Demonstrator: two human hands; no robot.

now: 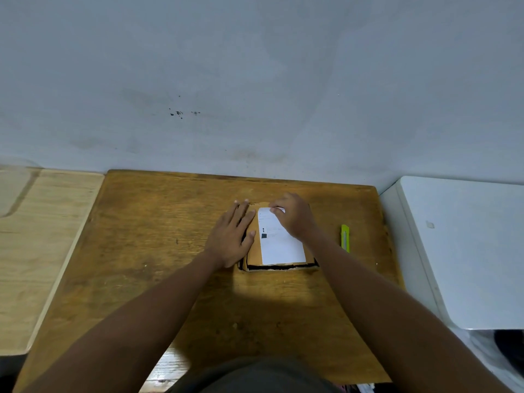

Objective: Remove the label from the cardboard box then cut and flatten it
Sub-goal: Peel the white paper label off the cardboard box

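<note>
Your cardboard box (255, 248) is matt brown card, and its white label (279, 245) looks like smooth paper with a slight sheen. Under it, the wooden table (158, 236) shows worn, grainy brown varnish, glossy at your near edge. To your left lies a paler, matt plywood board (42, 228). The yellow-green utility knife (345, 238) on your right looks like smooth plastic.
</note>
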